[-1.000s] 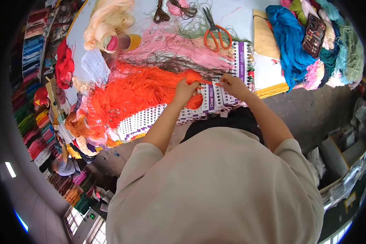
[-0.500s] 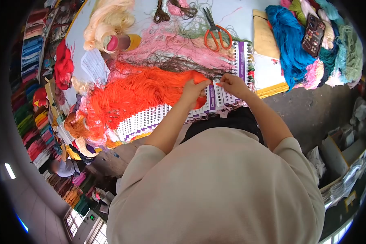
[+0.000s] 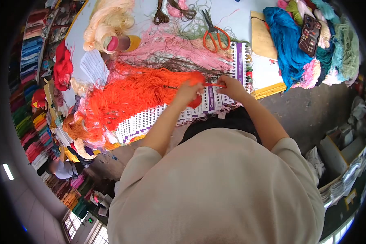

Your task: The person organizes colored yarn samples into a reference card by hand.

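My left hand (image 3: pixel 186 92) is closed around the end of a large bundle of bright orange embroidery thread (image 3: pixel 136 87), which spreads leftward over the table. A thin strand of the same thread runs taut from there to my right hand (image 3: pixel 232 88), whose fingers pinch its end. Under both hands lie white and purple punched thread cards (image 3: pixel 210 101) in an overlapping row. Another card (image 3: pixel 239 61) with small colored thread loops along its edge lies just beyond my right hand. Orange-handled scissors (image 3: pixel 216 37) rest farther up, on pink and green threads.
Pink thread (image 3: pixel 166 44) and dark brown strands lie behind the orange bundle. Blue hanks (image 3: pixel 288 40) and a phone (image 3: pixel 310 34) are at the right. A paper sheet (image 3: pixel 94 67) and a cone of thread (image 3: pixel 117 43) stand left. Shelves of colored yarn line the far left.
My hands have moved apart, the left one going left, and a longer orange strand now stretches between them. The view has shifted slightly.
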A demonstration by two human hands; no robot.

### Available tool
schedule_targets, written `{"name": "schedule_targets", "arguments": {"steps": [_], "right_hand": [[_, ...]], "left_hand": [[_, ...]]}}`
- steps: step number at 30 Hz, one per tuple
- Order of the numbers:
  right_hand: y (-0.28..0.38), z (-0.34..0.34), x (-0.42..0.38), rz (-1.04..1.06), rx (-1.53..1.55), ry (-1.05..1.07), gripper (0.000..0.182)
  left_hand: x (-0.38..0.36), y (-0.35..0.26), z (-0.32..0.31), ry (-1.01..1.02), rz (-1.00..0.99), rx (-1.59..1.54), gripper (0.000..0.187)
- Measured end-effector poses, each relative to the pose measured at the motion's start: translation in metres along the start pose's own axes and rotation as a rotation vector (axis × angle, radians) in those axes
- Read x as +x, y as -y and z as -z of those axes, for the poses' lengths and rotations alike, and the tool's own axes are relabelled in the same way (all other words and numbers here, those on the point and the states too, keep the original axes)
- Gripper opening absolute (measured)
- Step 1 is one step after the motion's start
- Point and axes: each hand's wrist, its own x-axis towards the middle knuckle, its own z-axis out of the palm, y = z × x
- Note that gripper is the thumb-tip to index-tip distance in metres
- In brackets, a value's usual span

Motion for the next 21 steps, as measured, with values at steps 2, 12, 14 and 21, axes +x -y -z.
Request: {"name": "schedule_targets", "arguments": {"steps": [2,12,14,21], "right_hand": [[-0.003,-0.007,0.002,0.02,-0.077,-0.071,0.032],[0.012,-0.014,-0.002,-0.076,-0.18,-0.08,0.033],[0.012,-0.017,-0.003,-0.075,-0.167,-0.092,0.036],[0.134,-0.019,-0.037,0.157,0.582,-0.229,0.011]], "left_hand": [[-0.034,-0.016,0.046,0.24,0.059,-0.441,0.016],[-0.141,-0.051,0.202,-0.441,-0.414,-0.609,0.034],[-0.152,-0.05,0.185,-0.223,-0.26,-0.43,0.038],[-0.148,-0.063,0.045,0.154,-0.548,-0.751,0.048]]}}
